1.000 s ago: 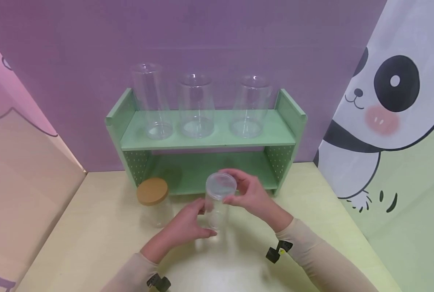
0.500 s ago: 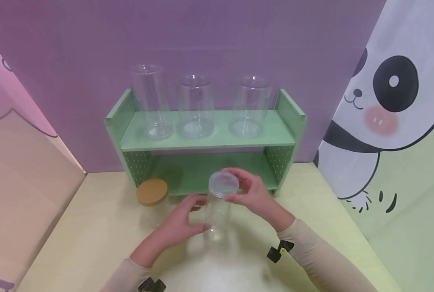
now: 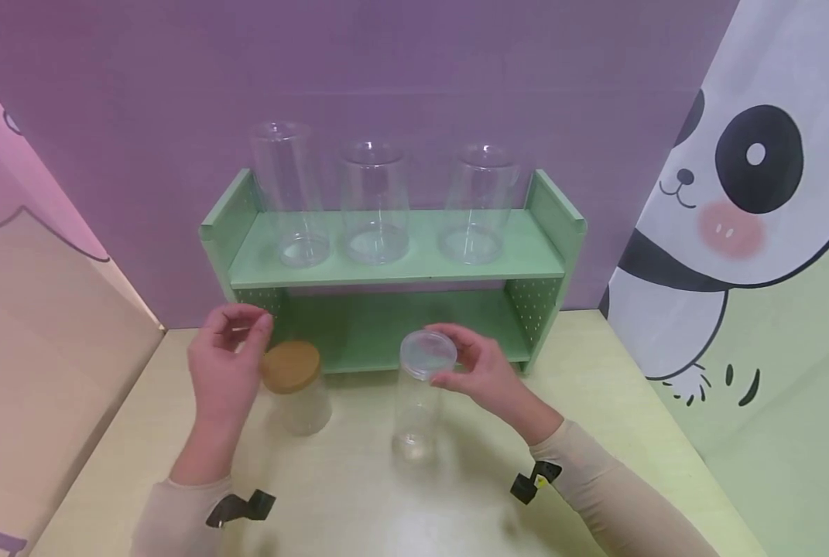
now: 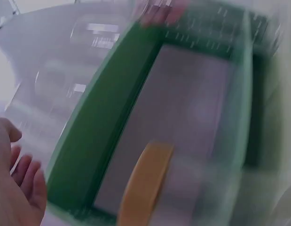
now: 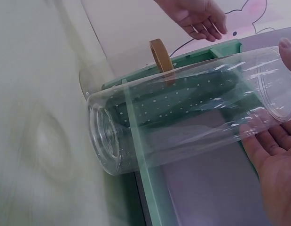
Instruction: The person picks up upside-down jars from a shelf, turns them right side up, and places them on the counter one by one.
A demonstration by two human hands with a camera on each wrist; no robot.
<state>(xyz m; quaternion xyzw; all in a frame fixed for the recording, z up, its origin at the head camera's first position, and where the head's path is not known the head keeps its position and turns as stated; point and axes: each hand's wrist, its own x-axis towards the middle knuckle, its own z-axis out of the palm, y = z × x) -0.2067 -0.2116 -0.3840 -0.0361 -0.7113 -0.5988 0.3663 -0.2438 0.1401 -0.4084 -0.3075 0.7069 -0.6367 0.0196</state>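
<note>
My right hand grips a tall, clear cylindrical jar by its upper end, thumb on the near side and fingers behind. The jar stands upright in front of the shelf, its base close over the table. In the right wrist view, the clear jar spans the picture from base to the fingers. To the left, my left hand is raised beside a shorter glass jar with a round cork-coloured lid. Its fingers are loosely bent and hold nothing. The left wrist view is blurred, with the lid edge-on.
A green two-tier shelf stands against the purple wall. On its upper board are three clear, open-topped containers: a tall one at left, and two wider ones, one in the middle and one at right. Pale tabletop extends in front.
My left hand has let go of the clear jar and moved left and up, past the cork-lidded jar. My right hand keeps its grip, with the jar shifted slightly right.
</note>
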